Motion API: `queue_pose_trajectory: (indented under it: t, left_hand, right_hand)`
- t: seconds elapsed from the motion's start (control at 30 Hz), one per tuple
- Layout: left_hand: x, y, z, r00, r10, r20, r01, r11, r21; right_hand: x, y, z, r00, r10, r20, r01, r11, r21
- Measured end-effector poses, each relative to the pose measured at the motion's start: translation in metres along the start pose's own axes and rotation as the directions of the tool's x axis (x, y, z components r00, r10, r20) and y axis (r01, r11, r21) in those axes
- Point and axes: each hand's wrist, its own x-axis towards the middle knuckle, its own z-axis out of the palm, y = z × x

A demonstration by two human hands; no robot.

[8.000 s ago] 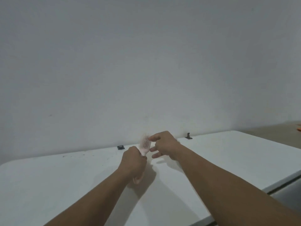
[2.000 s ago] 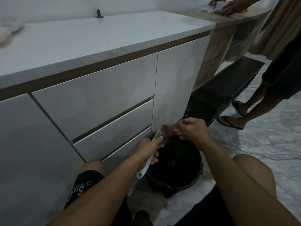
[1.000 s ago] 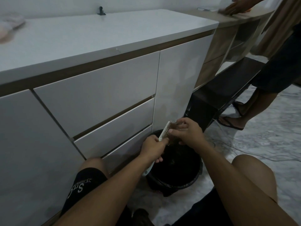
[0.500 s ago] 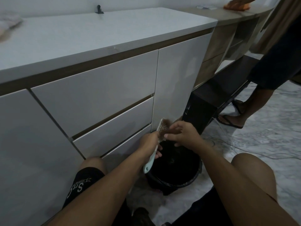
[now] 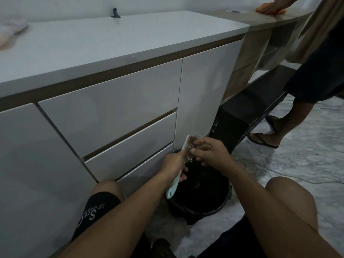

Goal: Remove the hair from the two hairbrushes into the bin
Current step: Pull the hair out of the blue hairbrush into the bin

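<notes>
**Brush held over the bin**

The brush (image 5: 186,148) is held above the black bin's (image 5: 222,205) near-left rim, bristle side facing right, its pale blue handle pointing down toward the camera.

The white cabinet (image 5: 111,101) fills the left of the view, with three drawer fronts and a tall door. Its top carries a small dark fitting (image 5: 115,13) at the back and a blurred pale object (image 5: 11,32) at far left. A second person (image 5: 305,86) stands at right, in sandals on the marble floor (image 5: 307,155), one hand on the next counter.

The bin stands on the floor against the cabinet's foot, between the crouching person's knees. Its inside is too dark to tell what it holds.

The left hand (image 5: 172,164) grips the brush handle, fingers wrapped round it. The right hand (image 5: 210,153) is at the bristles, thumb and fingers pinching among them. Brownish hair (image 5: 191,139) shows near the brush head's top.
</notes>
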Motion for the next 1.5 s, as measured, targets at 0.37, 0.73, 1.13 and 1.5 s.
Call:
queue_pose_trajectory:
  t: [0.37, 0.73, 1.13, 1.5]
  left_hand:
    - [0.007, -0.004, -0.006, 0.996, 0.019, -0.083, -0.019, 1.000, 0.006]
    - [0.005, -0.001, 0.001, 0.997, 0.053, -0.047, -0.052, 0.999, 0.015]
    - [0.003, -0.004, 0.002, 0.997, 0.032, -0.075, -0.036, 0.998, -0.053]
    - [0.004, 0.003, 0.002, 0.982, 0.184, -0.031, -0.181, 0.980, 0.085]
  right_hand:
    - [0.004, 0.003, -0.007, 0.998, 0.046, 0.053, -0.039, 0.992, -0.119]
    - [0.000, 0.004, 0.003, 0.997, -0.036, 0.062, 0.043, 0.994, -0.104]
    - [0.008, 0.008, -0.003, 0.996, 0.089, -0.014, -0.090, 0.973, -0.215]
    - [0.005, 0.011, 0.003, 0.997, 0.046, -0.067, -0.048, 0.998, -0.036]
